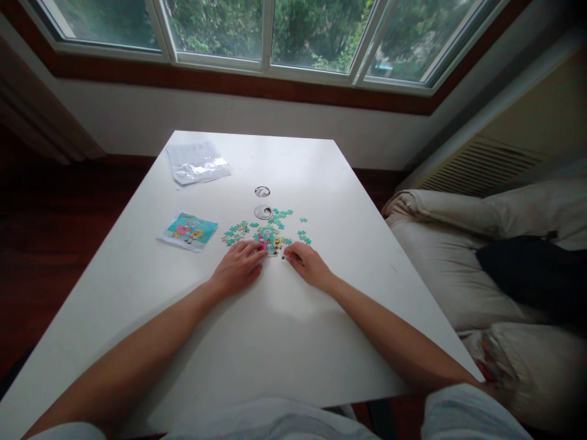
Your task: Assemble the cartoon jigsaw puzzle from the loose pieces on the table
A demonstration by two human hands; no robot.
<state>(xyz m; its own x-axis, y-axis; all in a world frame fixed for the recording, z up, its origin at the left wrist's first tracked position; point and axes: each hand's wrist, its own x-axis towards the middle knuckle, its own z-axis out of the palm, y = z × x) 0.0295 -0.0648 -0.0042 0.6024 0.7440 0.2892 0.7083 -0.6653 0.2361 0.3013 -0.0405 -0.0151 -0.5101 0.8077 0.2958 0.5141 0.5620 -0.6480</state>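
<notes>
A partly joined cartoon jigsaw puzzle (269, 237) lies on the white table (275, 342) between my hands. My left hand (238, 264) rests flat at its left side, fingers stretched out and fingertips touching its edge. Close to the puzzle's lower right corner, my right hand (306, 261) pinches a small puzzle piece (284, 257) between thumb and fingers. Loose turquoise pieces (278, 218) lie scattered above the puzzle. More loose pieces (236, 231) form a cluster to its left, and several pieces (303, 236) sit to its right.
A picture packet (190, 232) with cartoon figures lies on the left of the table. Behind it is a clear plastic bag (197, 162) with paper. Two round discs, one silvery (263, 212) and one smaller (262, 192), lie beyond the pieces. A beige sofa (431, 263) stands at the right.
</notes>
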